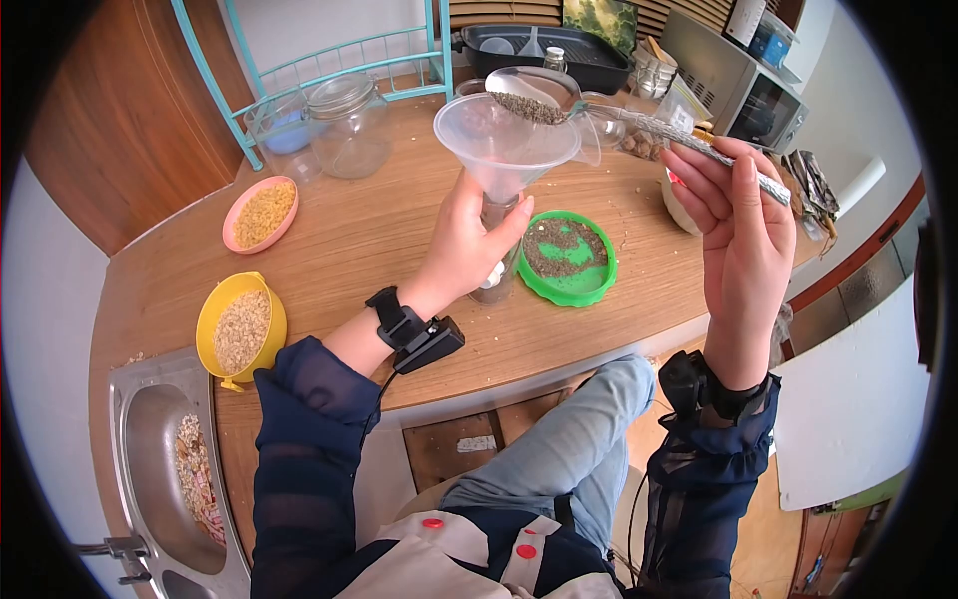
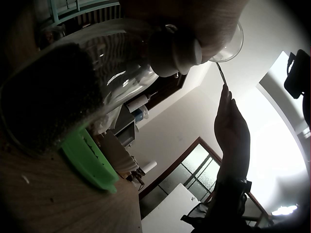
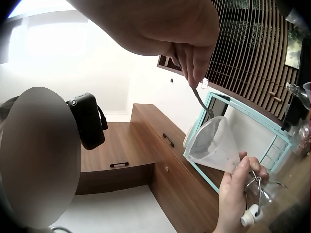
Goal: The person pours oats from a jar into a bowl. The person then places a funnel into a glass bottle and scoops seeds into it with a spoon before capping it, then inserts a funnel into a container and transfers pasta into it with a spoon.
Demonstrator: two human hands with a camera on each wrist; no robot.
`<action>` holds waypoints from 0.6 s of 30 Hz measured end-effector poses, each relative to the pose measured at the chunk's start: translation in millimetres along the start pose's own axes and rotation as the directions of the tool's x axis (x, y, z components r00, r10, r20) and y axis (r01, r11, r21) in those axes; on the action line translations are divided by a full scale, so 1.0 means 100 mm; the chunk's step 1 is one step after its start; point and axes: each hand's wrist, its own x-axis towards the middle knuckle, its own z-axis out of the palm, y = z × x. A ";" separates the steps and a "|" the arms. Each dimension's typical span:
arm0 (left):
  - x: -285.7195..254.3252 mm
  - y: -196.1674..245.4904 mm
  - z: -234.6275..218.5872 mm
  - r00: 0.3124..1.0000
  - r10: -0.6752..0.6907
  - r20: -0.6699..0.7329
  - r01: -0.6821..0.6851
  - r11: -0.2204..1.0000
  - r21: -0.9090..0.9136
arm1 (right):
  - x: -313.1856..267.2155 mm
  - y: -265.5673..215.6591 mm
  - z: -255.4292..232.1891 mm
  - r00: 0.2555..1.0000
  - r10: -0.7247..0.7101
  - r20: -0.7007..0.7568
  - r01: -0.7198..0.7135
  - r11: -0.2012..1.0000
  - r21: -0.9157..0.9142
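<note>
My left hand (image 1: 464, 245) grips the neck of a clear glass bottle (image 1: 495, 290), with a translucent funnel (image 1: 507, 140) standing in its mouth. In the left wrist view, dark grains fill the lower part of the bottle (image 2: 48, 97). My right hand (image 1: 743, 220) pinches the handle of a metal spoon (image 1: 689, 140); its bowl, with dark grains (image 1: 529, 108), is over the funnel's rim. The right wrist view shows the spoon (image 3: 200, 99) reaching down to the funnel (image 3: 214, 145). A green lid (image 1: 567, 290) with similar grains lies right of the bottle.
At the left are a pink dish (image 1: 261, 214), a yellow bowl (image 1: 241, 324) and a sink (image 1: 165, 479). Glass jars (image 1: 347, 130) stand by a teal rack (image 1: 329, 48). Behind are a black pan (image 1: 589, 62) and a microwave (image 1: 733, 85). The counter's front edge is near my knee.
</note>
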 end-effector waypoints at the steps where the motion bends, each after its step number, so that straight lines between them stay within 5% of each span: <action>1: 0.00 -0.01 0.00 1.000 0.000 0.000 0.000 1.000 0.000 | 0.00 0.00 0.00 1.000 -0.002 0.002 0.002 1.000 -0.001; 18: 0.00 -0.02 -0.01 1.000 0.002 0.023 -0.002 1.000 -0.004 | -0.03 0.00 0.02 1.000 -0.004 -0.014 0.004 1.000 0.006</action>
